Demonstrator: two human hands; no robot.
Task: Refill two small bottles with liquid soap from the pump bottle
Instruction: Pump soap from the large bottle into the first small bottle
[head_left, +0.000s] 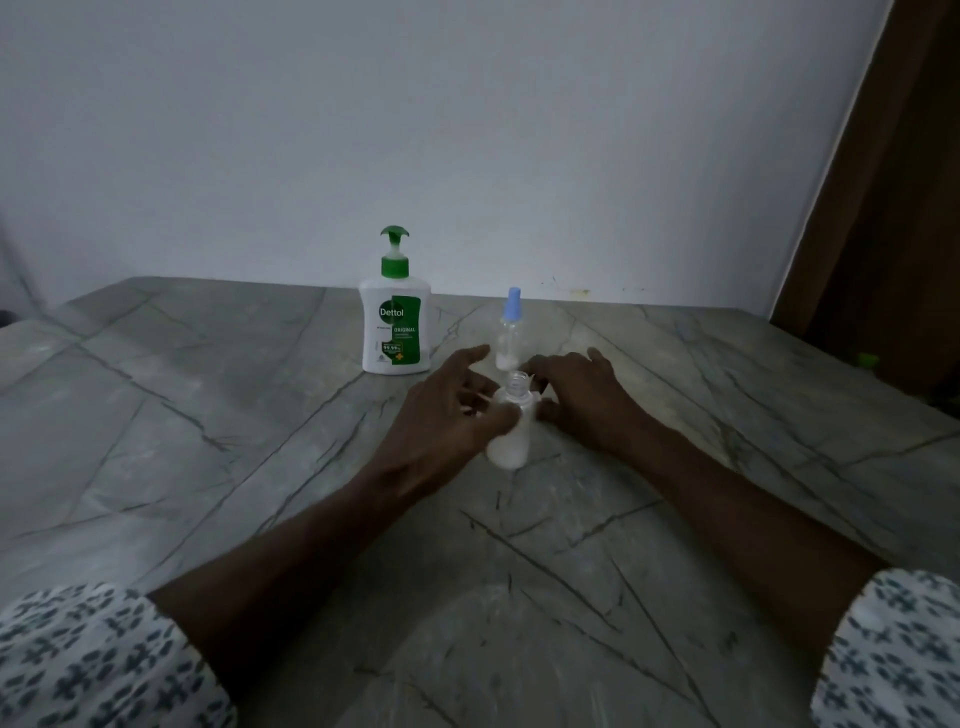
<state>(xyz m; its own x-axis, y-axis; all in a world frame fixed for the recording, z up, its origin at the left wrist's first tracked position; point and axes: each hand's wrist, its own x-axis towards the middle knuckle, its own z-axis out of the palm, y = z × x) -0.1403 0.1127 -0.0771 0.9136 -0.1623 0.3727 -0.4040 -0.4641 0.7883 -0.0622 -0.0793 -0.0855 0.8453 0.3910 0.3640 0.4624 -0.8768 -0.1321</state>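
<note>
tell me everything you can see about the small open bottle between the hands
The small open bottle is clear plastic with a bare threaded neck and no cap. It stands upright on the marble table, and its lower part looks white, seemingly with soap. The left hand touches its shoulder with the fingers; the right hand is against its other side. It is nearer the person than the blue-capped bottle.

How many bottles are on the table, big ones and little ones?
Big pump bottle: 1
Small bottle with blue cap: 1
Small open bottle with no cap, between the left hand and right hand: 1
Total: 3 bottles
</note>
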